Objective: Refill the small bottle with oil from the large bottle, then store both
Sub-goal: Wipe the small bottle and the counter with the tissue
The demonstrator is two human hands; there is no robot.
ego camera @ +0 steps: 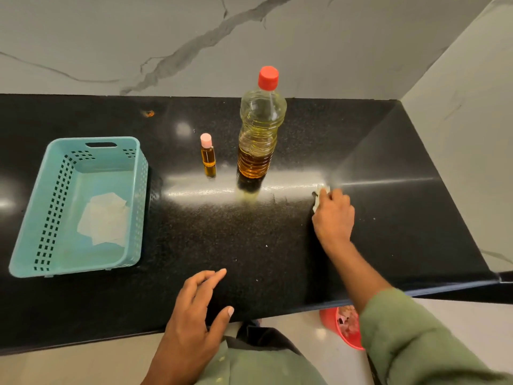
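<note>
Both capped and upright, the small bottle (208,156) just left of the large bottle (259,129) and the basket (41,218) well left suggest storing comes next, while the right hand (333,215), arm outstretched to the large bottle's right, clutches a tissue (322,190) against the counter (249,245) and the left hand (194,315) hovers nearer, fingers relaxed.

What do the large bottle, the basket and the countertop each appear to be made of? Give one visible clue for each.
Large bottle: clear plastic, probably; ribbed walls show the oil through them.
Basket: teal moulded plastic, matte; perforated sides and a cut-out handle.
Countertop: polished black stone, perhaps granite; speckled and mirror-glossy.
</note>
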